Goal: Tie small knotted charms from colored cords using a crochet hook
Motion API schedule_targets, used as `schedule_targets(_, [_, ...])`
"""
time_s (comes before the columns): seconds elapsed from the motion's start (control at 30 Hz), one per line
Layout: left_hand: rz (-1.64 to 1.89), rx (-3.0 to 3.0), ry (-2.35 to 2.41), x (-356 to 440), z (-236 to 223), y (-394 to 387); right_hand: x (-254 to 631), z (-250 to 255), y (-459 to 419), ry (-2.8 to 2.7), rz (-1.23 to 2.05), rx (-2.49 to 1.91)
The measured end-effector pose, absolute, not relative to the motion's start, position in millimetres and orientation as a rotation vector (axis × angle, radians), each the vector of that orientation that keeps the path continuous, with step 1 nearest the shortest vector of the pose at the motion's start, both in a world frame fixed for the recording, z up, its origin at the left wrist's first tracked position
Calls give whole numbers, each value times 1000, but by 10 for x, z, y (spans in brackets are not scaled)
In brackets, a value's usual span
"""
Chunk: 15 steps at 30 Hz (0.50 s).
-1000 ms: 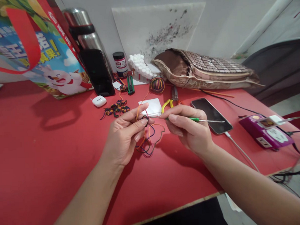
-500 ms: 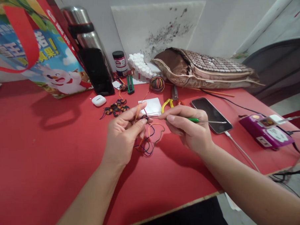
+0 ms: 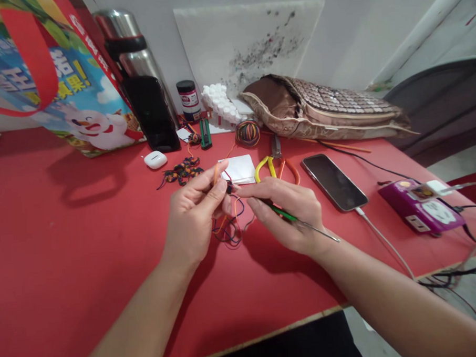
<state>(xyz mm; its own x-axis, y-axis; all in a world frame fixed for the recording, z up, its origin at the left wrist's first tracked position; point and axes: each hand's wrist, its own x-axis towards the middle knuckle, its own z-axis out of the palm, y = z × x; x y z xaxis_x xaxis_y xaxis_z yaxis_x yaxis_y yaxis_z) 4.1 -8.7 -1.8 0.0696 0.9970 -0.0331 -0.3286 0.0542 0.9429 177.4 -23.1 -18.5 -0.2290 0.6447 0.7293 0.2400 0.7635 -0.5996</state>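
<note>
Between the thumb and fingers of my left hand (image 3: 194, 212) is a small dark piece of crochet (image 3: 229, 187). A strand of orange yarn runs over the left index finger. My right hand (image 3: 289, 213) grips a crochet hook (image 3: 285, 214) by its green handle; its metal shaft points back toward my wrist. The right index finger reaches to the crochet piece, and the hook's working tip is hidden there. Loose multicoloured yarn (image 3: 229, 234) hangs in loops beneath my hands. A yarn ball (image 3: 247, 133) lies beyond them, near a finished-looking knotted multicoloured piece (image 3: 182, 171).
White paper (image 3: 241, 169) and yellow-and-orange pliers (image 3: 275, 155) lie just beyond my hands. A phone (image 3: 335, 182) on a cable and a purple power strip (image 3: 422, 204) are at right. An earbud case (image 3: 155, 160), upright black phone (image 3: 151, 114), steel flask (image 3: 136, 59) and bag (image 3: 80, 90) stand left.
My right hand has tilted and moved left and nearer my left hand, its index finger now at the crochet piece. The hook's rear end has swung downward, off the phone.
</note>
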Motion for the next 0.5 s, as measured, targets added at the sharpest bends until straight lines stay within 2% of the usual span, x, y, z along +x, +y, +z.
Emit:
schedule_targets(0.23, [1255, 936, 884, 76, -12, -109, 1784, -215, -209, -1865, 356, -705])
schedule_targets(0.5, [1301, 909, 897, 117, 4, -166, 1747, -277, -240, -2012, 84, -815])
